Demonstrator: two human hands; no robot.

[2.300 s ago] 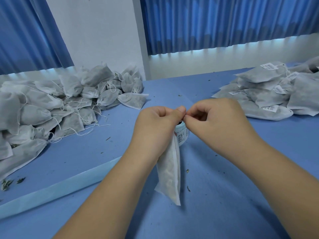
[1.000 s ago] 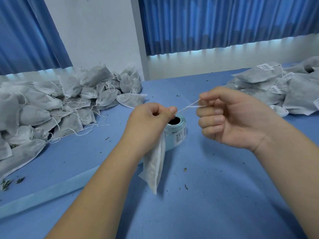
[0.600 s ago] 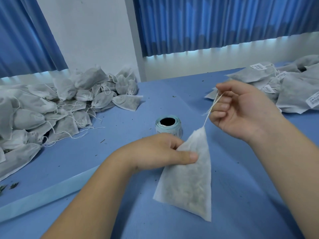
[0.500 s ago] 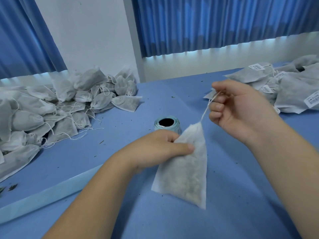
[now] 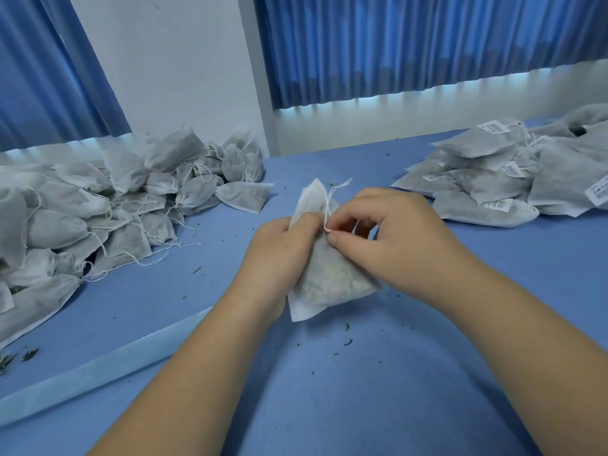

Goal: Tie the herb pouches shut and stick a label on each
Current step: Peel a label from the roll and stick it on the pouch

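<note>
Tying step: left hand [image 5: 283,255] grips pouch [image 5: 329,281], right hand [image 5: 391,248] pinches string [image 5: 329,205]. Next probably needs the knot cinched, then labelling.

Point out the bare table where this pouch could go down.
Bare: the lane of table between the unlabelled pile and the labelled pile; also the patch nearer than the held pouch, only herb crumbs. Both piles are crowded.

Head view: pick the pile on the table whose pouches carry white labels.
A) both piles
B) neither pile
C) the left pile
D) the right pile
D: white labels show on pouches in the right pile, while the left pile shows none.
</note>
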